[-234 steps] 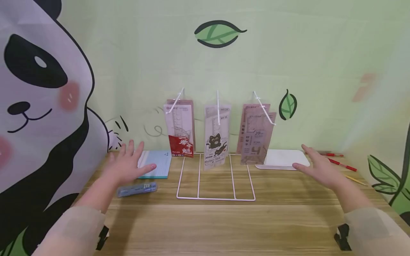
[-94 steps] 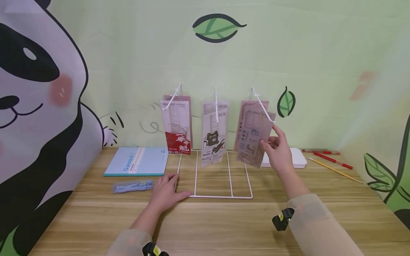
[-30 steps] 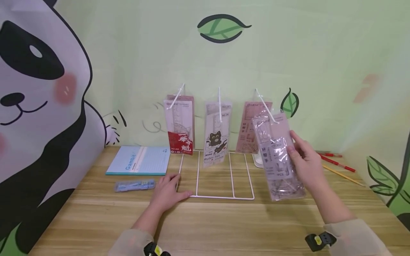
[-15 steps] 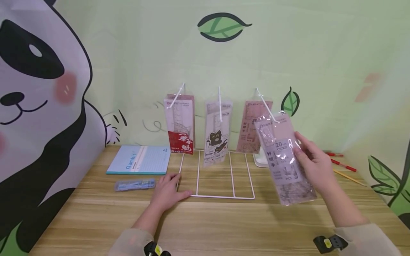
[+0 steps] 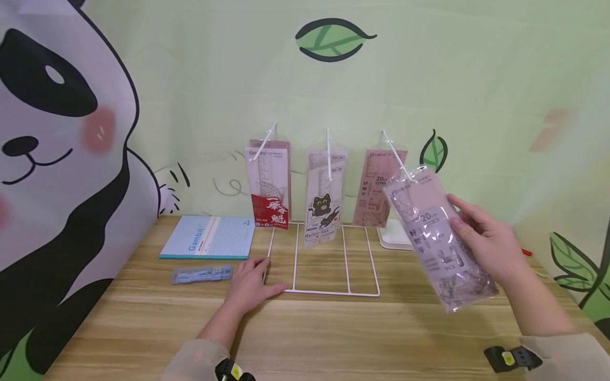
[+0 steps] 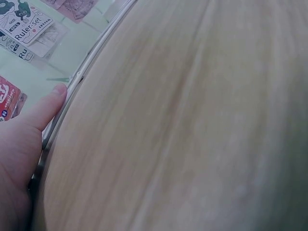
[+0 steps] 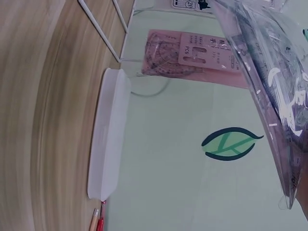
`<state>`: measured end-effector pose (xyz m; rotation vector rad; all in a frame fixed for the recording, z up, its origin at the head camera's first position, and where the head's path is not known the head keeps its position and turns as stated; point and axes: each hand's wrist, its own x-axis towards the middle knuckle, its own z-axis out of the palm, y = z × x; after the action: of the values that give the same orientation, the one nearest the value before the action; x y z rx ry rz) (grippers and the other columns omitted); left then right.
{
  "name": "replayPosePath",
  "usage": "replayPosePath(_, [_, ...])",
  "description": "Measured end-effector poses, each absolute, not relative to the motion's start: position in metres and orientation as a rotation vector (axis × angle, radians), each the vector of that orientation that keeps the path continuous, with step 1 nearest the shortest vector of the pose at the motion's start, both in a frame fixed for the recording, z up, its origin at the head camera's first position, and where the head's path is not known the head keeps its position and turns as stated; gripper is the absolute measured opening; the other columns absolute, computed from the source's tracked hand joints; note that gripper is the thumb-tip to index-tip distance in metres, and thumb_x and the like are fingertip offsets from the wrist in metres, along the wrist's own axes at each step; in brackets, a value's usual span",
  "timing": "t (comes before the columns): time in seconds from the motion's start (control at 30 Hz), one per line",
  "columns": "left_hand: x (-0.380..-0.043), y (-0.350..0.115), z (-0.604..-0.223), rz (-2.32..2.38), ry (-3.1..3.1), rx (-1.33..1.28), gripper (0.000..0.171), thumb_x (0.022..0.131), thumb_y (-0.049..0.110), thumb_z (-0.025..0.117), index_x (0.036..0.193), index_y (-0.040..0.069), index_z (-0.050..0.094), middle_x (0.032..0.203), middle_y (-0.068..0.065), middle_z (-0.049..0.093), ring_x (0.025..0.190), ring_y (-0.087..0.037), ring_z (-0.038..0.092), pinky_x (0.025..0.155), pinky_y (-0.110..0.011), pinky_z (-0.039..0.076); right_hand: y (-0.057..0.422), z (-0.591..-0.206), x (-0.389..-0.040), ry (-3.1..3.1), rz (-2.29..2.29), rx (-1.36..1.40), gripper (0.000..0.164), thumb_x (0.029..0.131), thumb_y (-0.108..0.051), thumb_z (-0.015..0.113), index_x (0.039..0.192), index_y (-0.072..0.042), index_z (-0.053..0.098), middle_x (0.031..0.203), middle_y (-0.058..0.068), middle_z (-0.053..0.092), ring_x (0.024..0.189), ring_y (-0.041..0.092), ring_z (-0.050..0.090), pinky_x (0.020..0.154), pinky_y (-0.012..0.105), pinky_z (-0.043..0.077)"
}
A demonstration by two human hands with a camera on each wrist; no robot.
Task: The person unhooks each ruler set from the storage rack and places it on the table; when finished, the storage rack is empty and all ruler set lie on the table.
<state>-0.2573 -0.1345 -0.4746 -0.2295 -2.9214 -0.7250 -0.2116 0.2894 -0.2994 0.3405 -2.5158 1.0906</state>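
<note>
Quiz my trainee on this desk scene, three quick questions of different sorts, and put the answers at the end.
1. What does the right hand hold?
A) the notebook
B) a pink pack
C) the white box

2. True or false: the left hand is lifting the notebook.

3. Fill in the blank with left, middle or right: the cat pack hangs from the ____ hook.

Key:
1. B
2. False; it rests on the rack.
3. middle
</note>
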Motion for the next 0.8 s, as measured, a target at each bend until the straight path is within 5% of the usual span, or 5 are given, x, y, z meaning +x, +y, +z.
replayPosePath(0.3, [-0.257,-0.133,-0.473,-0.723,-2.929,-0.223,0.087,0.073,0.062,0.068,0.135,0.004,0.050,0.134,-0.015,0.045,0.121,-0.034,0.038,0.099,-0.051,0.033,0.296,-0.297,-0.209,-2.489,1.081,0.438,0.044,0.097,-0.011,0.051,0.140,-0.009,0.044,0.087,-0.008,0.055,0.066,0.008,0.055,0.052,0.023,0.048])
replayPosePath(0.8, [-0.257,-0.133,-0.473,-0.704,-2.934,-0.224,0.088,0.073,0.064,0.067,0.134,0.003,0.050,0.134,-0.015,0.045,0.121,-0.034,0.038,0.100,-0.052,0.032,0.302,-0.286,-0.200,-2.534,1.096,0.460,0.045,0.097,-0.016,0.051,0.141,-0.016,0.043,0.090,-0.010,0.058,0.066,0.011,0.059,0.050,0.028,0.051])
